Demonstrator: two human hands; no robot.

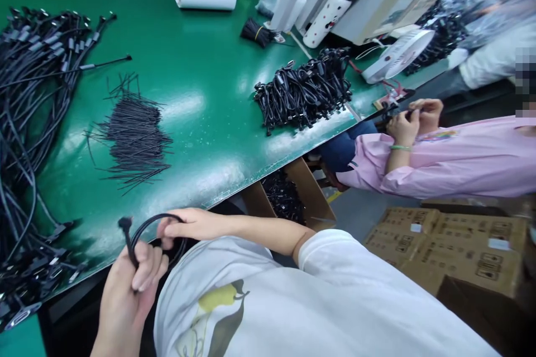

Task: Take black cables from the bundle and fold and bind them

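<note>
My left hand (132, 281) is closed around a black cable (144, 227), gripping the coil near its plug end, which sticks up at the left. My right hand (188, 224) pinches the same cable's loop at the near edge of the green table (201, 72). Both hands hover over my lap, just off the table edge. A pile of thin black ties (134, 134) lies on the table just beyond my hands. Long black cables (29, 122) spread along the table's left side.
A heap of bundled black cables (304, 92) lies at the table's right edge. A cardboard box (293, 195) with cables stands below the edge. A person in a pink sleeve (439, 156) works at the right. More boxes (456, 245) sit on the floor.
</note>
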